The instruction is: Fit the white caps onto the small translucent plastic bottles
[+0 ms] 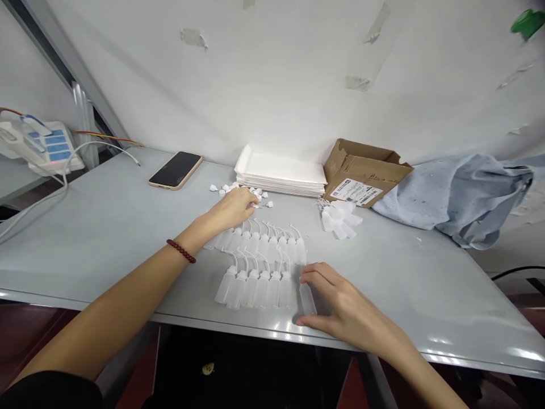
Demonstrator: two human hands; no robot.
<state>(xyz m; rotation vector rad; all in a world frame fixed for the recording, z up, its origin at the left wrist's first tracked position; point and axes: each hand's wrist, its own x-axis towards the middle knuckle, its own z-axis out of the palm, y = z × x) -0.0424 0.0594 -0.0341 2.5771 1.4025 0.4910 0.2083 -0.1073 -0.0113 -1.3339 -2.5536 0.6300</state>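
My left hand (pixel 235 209) reaches over a pile of small white caps (pixel 230 187) with thin tails. Its fingers are curled together among the caps, and whatever is between the fingertips is hidden. Near the front edge, my right hand (pixel 340 301) has its fingers and thumb around a small translucent bottle (pixel 307 299) with no cap on it. To the left of that hand, a row of capped bottles (pixel 264 289) lies side by side, their thin white tails pointing away from me. A second row of capped bottles (pixel 272 247) lies behind it, partly covered by my left forearm.
More small bottles or tags (pixel 339 220) lie heaped before an open cardboard box (pixel 361 170). A stack of white envelopes (pixel 281 170) rests against the wall. A phone (pixel 176 170) lies to the left, a blue cloth (pixel 443 196) to the right, and a power strip (pixel 55 145) at far left.
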